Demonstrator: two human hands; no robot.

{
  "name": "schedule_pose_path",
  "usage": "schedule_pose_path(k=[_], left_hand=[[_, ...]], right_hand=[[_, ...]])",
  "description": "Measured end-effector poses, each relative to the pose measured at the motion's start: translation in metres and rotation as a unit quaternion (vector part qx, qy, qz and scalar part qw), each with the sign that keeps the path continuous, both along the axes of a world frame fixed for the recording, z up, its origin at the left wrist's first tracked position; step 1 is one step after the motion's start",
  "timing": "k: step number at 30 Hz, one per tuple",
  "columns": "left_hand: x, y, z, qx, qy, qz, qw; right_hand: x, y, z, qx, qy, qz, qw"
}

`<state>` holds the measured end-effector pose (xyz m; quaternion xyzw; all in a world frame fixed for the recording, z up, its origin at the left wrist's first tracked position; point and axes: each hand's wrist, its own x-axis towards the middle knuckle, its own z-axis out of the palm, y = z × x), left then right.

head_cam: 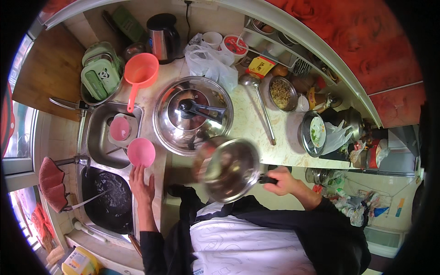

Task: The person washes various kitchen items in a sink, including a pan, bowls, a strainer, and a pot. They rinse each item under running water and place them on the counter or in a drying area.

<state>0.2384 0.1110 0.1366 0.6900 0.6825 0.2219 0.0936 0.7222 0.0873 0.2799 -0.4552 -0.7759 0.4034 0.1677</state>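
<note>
In my right hand is the black handle of a stainless steel saucepan, tilted in front of my body and blurred. The fingers of my left hand touch the near rim of a pink bowl at the sink's edge; the thumb stands apart from it. A second pink bowl sits on a white dish in the far basin. Water runs from the faucet into a dark wok in the near basin.
A large steel lid with a black handle covers a round vessel on the counter. A coral dipper, a ladle, a kettle and a bowl of chopped food stand around it. Lunch boxes lie beyond the sink.
</note>
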Motion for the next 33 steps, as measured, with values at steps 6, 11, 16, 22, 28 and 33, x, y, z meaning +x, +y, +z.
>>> schedule_pose_path(k=[6,11,16,22,28,33], left_hand=[[0.013,0.03,-0.017,0.002,0.096,0.001,0.995],[0.006,0.055,-0.012,0.022,0.117,-0.006,0.993],[0.008,0.06,-0.021,0.035,0.111,-0.021,0.993],[0.04,0.019,-0.027,0.038,0.025,0.105,0.993],[0.006,0.049,-0.053,0.018,-0.152,0.189,0.97],[-0.084,-0.056,-0.085,0.162,-0.833,0.357,0.39]], right_hand=[[0.031,-0.063,-0.085,-0.142,0.039,-0.432,0.89],[0.036,-0.023,-0.14,-0.183,0.04,-0.509,0.84],[0.053,-0.006,-0.18,-0.167,0.053,-0.475,0.862],[0.059,0.01,-0.16,-0.183,0.05,-0.453,0.871],[0.049,0.017,-0.102,0.155,-0.17,-0.274,0.934],[-0.108,0.025,-0.103,0.163,0.031,0.038,0.985]])
